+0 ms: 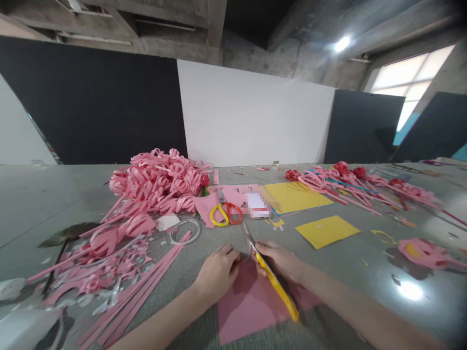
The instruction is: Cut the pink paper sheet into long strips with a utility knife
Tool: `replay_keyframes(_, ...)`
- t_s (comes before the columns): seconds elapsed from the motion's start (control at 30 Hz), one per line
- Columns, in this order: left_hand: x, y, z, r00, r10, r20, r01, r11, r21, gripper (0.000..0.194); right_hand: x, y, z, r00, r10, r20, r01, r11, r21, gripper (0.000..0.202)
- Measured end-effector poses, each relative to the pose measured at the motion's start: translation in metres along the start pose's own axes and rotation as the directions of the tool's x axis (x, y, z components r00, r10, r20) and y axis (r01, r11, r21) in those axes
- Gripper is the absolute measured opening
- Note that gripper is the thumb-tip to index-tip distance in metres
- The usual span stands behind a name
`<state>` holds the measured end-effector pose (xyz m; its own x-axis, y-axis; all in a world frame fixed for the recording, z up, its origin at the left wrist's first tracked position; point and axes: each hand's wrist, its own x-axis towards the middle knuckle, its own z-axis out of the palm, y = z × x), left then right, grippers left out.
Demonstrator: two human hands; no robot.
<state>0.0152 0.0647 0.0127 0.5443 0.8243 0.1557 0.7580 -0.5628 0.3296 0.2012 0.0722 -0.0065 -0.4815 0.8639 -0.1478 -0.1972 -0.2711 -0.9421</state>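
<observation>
My right hand (279, 260) is closed round a yellow-and-black utility knife (275, 282). Its narrow blade points away from me, past the far edge of a pink paper sheet (251, 306). Beside it, my left hand (221, 267) has its fingers curled down at the sheet's far left edge; what lies under the fingertips is partly hidden. The sheet lies on the grey floor, partly covered by my right hand and the knife. Just beyond my hands rest scissors (223, 211) with one yellow and one red handle, on pink paper pieces.
Curled pink paper strips (156, 177) are heaped at the left, with long flat strips (146, 291) and scraps nearer me. A clear tape roll (185, 232), a phone (257, 204) and yellow sheets (326, 232) lie ahead. Pink paper flowers (419, 252) are at the right.
</observation>
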Motion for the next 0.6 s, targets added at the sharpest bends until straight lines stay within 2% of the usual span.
replay_keyframes(0.6,0.0000,0.0067,0.0057,0.992,-0.109,-0.059,0.113,0.991,0.078,0.014,-0.0009,-0.0033,0.0035,1.000,-0.026,-0.005,0.026,0.999,0.022,0.029)
